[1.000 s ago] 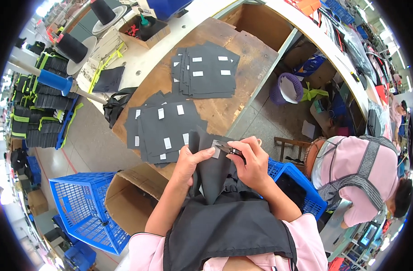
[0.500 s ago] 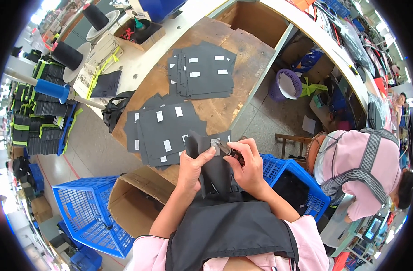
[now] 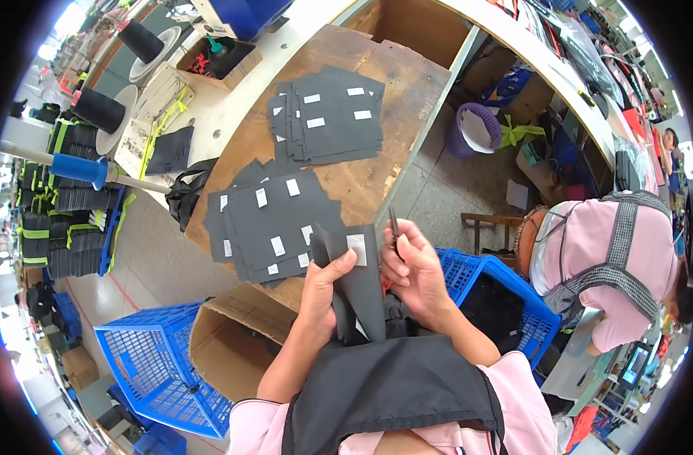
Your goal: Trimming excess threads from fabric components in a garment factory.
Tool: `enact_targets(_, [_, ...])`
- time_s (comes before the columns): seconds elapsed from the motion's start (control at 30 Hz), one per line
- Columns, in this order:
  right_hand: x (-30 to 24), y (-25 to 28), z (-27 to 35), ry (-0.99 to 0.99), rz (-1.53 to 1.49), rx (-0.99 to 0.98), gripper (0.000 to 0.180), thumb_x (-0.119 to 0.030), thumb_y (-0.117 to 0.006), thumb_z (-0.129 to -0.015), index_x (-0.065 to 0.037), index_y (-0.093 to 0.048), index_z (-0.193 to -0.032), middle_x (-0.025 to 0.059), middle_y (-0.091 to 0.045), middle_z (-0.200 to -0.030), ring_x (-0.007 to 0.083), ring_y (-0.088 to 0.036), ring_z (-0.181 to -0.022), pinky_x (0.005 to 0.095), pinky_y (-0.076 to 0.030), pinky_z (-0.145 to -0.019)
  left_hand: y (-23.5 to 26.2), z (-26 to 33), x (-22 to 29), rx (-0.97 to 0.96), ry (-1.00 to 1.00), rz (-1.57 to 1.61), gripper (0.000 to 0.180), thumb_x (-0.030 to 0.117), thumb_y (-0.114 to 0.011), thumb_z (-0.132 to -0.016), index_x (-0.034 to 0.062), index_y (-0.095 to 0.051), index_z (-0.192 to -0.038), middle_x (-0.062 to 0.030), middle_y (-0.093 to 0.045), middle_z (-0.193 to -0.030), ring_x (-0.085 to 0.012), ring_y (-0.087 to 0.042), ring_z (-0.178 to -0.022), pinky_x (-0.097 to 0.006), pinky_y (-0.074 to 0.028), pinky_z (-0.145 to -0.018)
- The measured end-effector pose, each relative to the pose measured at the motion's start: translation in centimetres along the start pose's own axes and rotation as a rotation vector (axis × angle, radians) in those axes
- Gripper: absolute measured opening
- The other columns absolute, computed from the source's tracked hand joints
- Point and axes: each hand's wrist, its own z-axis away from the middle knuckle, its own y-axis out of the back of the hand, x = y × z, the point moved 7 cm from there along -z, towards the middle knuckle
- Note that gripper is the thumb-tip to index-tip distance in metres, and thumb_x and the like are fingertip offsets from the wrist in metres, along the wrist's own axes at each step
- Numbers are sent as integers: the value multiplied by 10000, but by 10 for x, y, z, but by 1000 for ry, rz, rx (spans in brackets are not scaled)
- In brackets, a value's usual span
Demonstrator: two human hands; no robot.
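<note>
Head view, work in hand: the person is holding a black fabric piece at centre frame, just below the table edge, with a small white label at its upper end.
Head view, left hand: gripping the piece from the left, thumb lying across its upper part beside the label, fingers wrapped behind; forearm rising from the lower edge.
Head view, right hand: closed around small snips, blades pointing up, just right of the label; knuckles curled, wrist bent inward toward the piece.
Head view, progress: judging by the layout, two stacks of like pieces are lying on the table, the near stack left of centre and the far stack at upper centre, each showing white labels. Which stack is finished cannot be told.
Head view, remaining: more dark fabric is resting in the lap, so work appears to be partway through.
Head view, surroundings: a blue crate and cardboard box are sitting at lower left; another person in pink is sitting at right.
</note>
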Motion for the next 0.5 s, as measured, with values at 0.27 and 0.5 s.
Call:
enact_targets(0.27, [-41,-43,23,775,1533,-83,347,20,-690,-695,-53,-597,-1021,90,-529,-865,182,-532,-578,281,-441,-537,-5,6,23,112,-243,-203,223,75,-712,-767,29,-613,-961,-42,-644,-896,-122,-606,-776,-268,-495,-719])
enact_targets(0.5, [-40,-47,17,756,1561,-133,343,48,-693,-685,-40,-602,-1004,88,-522,-845,160,-502,-623,251,-422,-545,-8,10,29,113,-279,-322,223,39,-711,-755,18,-617,-955,-50,-653,-896,-117,-613,-784,-266,-497,-722])
